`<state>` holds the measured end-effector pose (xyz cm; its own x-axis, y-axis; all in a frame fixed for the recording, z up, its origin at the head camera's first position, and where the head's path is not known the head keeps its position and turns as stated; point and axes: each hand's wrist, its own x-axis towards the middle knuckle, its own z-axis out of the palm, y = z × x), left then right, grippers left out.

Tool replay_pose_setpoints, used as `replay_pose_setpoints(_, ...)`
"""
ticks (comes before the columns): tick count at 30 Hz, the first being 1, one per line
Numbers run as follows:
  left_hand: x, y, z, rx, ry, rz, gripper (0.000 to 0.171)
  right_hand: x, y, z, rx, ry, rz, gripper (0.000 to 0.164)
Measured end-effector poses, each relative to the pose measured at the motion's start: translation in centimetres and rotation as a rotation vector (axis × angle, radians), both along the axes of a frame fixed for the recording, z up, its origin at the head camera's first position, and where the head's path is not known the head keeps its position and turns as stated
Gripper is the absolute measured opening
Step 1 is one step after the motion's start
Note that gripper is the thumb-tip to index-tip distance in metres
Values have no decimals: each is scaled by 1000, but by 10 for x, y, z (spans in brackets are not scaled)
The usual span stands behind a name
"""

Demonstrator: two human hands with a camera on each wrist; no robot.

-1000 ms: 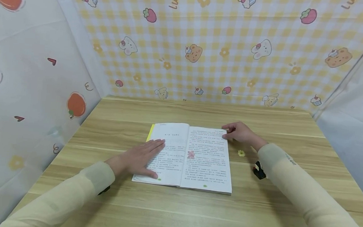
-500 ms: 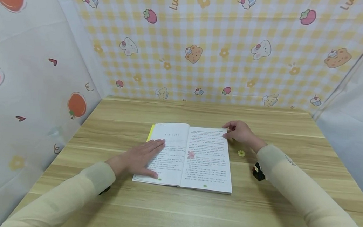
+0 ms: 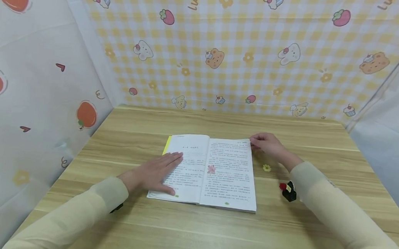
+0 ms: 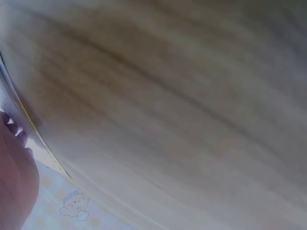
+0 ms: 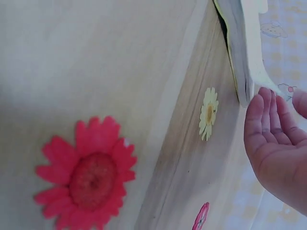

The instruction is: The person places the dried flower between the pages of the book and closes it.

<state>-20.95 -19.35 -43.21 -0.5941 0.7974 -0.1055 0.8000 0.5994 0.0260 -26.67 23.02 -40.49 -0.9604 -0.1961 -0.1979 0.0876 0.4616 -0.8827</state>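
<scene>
An open book [image 3: 228,180] lies on the wooden table, printed text on both pages. A pink flower [image 3: 211,169] lies flat on the right page near the spine. My left hand [image 3: 156,173] rests with spread fingers on the left page; the left wrist view catches only its edge. At the book's top right corner, my right hand [image 3: 267,144] holds the page corner [image 5: 268,86] between fingertips and thumb, and the sheet bends upward there. Beside the book lies a small yellow flower [image 3: 267,168], with a red flower [image 5: 93,182] nearer the right wrist.
Another small pink-red flower [image 5: 201,218] lies on the table in the right wrist view. A black wrist camera [image 3: 289,192] hangs under the right sleeve. Behind the table [image 3: 144,120] stands a yellow checked cloth backdrop [image 3: 230,76], with white cloth at both sides.
My right hand has moved slightly right and the page corner has come up with its fingers. More of the red flower shows by the wrist. The left hand stays in place.
</scene>
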Motion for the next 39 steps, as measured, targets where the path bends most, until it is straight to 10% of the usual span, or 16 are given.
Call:
replay_pose_setpoints(13, -1, 0, 0, -14, -17, 13, 114, 24, 13, 0, -325, -224, 94, 41)
replay_pose_setpoints(22, -2, -1, -2, 20, 5, -10, 113, 43, 3, -8, -307, -182, 279, 47)
replay_pose_setpoints(39, 0, -2, -1, 16, 20, -14, 112, 65, -55, 1, -170, 38, 292, 39)
